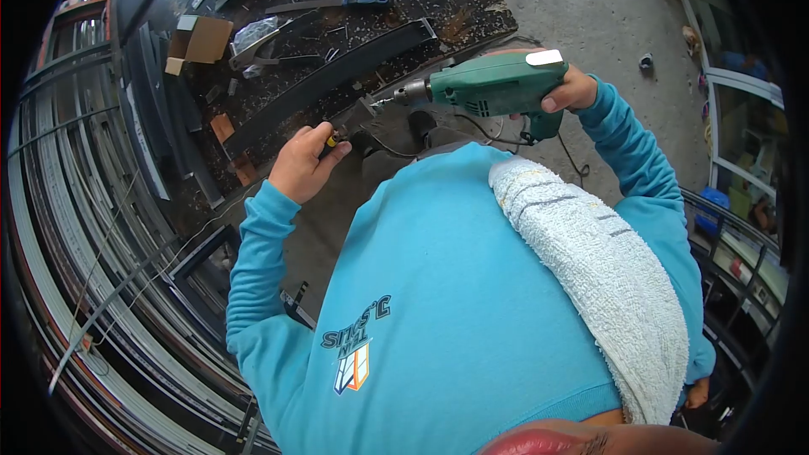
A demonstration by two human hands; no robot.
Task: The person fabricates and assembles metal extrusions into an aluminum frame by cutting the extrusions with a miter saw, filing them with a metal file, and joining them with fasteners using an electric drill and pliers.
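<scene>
My right hand is wrapped round the grip of a green power drill, which points left. Its chuck carries a bit whose tip is right at a small metal piece by the bench edge. My left hand is closed round a tool with a yellow-and-black handle, just below and left of that piece. The fingers hide most of this tool, and I cannot tell its kind. Beside both hands, a long dark metal profile lies along the bench edge.
The dark workbench is strewn with metal shavings. On it lie a blue-handled file, a cardboard box, locking pliers and wood blocks. The drill's cord hangs below it. Long metal profiles are stacked at left.
</scene>
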